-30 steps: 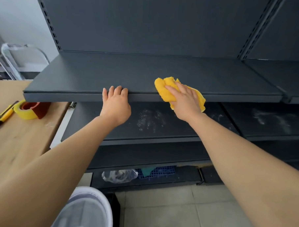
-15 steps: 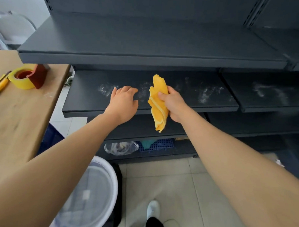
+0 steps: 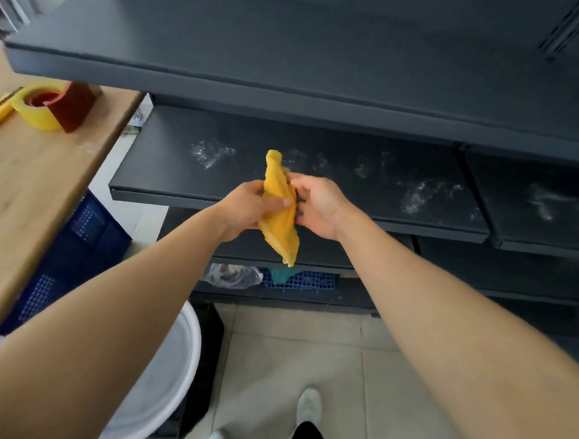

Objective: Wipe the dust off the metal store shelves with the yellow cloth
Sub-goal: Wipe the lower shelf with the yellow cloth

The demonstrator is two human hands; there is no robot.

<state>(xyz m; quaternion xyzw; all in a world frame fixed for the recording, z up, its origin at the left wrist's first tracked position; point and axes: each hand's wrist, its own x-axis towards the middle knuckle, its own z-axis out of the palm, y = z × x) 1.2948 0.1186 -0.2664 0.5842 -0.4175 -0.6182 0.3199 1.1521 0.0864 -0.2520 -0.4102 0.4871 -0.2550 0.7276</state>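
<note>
I'm seeing the left hand (image 3: 249,206) clenching the bunched, fuzzy yellow cloth (image 3: 280,234) and the right hand (image 3: 318,209) pinching its folded edge, hanging before the flat, dust-smeared dark metal shelf (image 3: 349,185).

Head-worn view, angled down, near shelves (image 3: 288,70)
</note>
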